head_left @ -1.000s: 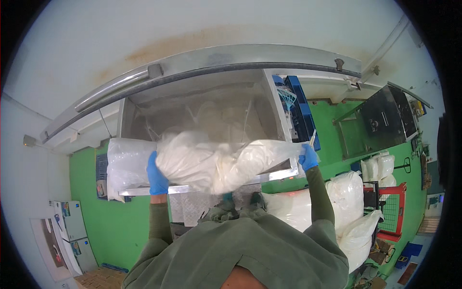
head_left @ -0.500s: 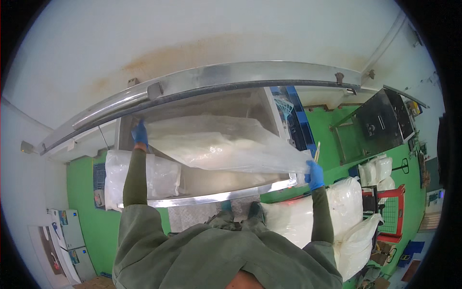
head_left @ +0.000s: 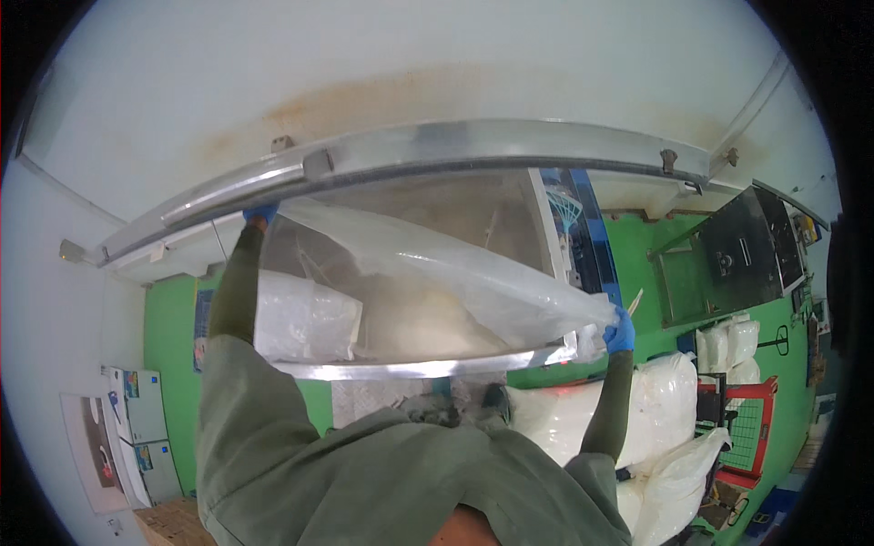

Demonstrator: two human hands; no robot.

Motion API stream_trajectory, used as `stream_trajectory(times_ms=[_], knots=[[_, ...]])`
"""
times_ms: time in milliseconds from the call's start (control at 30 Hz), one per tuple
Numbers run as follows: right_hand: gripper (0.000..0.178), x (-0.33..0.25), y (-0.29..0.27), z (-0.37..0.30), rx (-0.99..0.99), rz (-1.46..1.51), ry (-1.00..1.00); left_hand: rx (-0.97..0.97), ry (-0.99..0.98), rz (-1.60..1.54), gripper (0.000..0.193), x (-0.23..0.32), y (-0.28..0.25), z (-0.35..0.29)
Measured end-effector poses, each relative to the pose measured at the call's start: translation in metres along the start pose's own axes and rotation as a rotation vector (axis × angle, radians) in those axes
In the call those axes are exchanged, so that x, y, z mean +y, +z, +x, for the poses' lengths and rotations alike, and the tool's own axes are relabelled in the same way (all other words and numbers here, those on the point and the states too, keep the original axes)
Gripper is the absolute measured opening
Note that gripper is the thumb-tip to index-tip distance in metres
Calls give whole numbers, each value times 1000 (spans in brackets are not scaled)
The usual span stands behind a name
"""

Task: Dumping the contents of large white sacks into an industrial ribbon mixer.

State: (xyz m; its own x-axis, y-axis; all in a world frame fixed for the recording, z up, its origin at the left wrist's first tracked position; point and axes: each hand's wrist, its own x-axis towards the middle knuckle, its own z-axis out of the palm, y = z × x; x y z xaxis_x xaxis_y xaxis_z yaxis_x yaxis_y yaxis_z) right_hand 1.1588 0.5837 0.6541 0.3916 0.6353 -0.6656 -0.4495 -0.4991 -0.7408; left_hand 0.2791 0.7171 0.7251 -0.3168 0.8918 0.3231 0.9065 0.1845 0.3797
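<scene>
A long translucent white plastic bag [head_left: 464,278] is stretched diagonally over a steel trough [head_left: 391,371], from far left to near right. My blue-gloved left hand [head_left: 260,213] grips its far left corner, just under the edge of the raised metal lid, with its fingertips partly hidden. At the near right corner of the trough, my gloved right hand [head_left: 621,332] is closed on the bag's bunched other end. Pale powdery material [head_left: 414,314] lies in the trough below the bag. A filled white sack [head_left: 305,317] rests on the trough's left end, near my left forearm.
The metal lid [head_left: 492,141] stands raised along the far side. Beyond the trough's right end are a blue pallet [head_left: 596,237] and a dark metal cabinet [head_left: 746,241]. Stacked white sacks [head_left: 655,396] and a red mesh frame [head_left: 756,419] stand at right on the green floor.
My left hand has gone farther away, up to the lid's edge. The bag is now lifted, narrower and tauter, showing more powder below. My right hand keeps its hold.
</scene>
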Motion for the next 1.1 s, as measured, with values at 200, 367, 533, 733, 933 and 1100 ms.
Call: stream_trajectory(times_ms=[200,367,533,733,933,1100], knots=[[18,-15,-7,19,17,-33,-132,-339,184,288,43,-38,-46,-5],[22,5,-42,-10,135,-184,-360,-314,593,643,38,2,-12,-50],[29,47,-95,-20,202,-567,-577,-253,-394,-254,31,-32,-73,-162],[28,108,-243,-49,-185,-1062,-379,-854,-239,-156,13,-144,-115,-375],[50,31,-195,-92,131,-1503,-179,-1317,-763,-143,45,-50,-107,-477],[71,58,-102,-37,-23,-1488,-438,-947,-731,-544,61,-60,57,-507]])
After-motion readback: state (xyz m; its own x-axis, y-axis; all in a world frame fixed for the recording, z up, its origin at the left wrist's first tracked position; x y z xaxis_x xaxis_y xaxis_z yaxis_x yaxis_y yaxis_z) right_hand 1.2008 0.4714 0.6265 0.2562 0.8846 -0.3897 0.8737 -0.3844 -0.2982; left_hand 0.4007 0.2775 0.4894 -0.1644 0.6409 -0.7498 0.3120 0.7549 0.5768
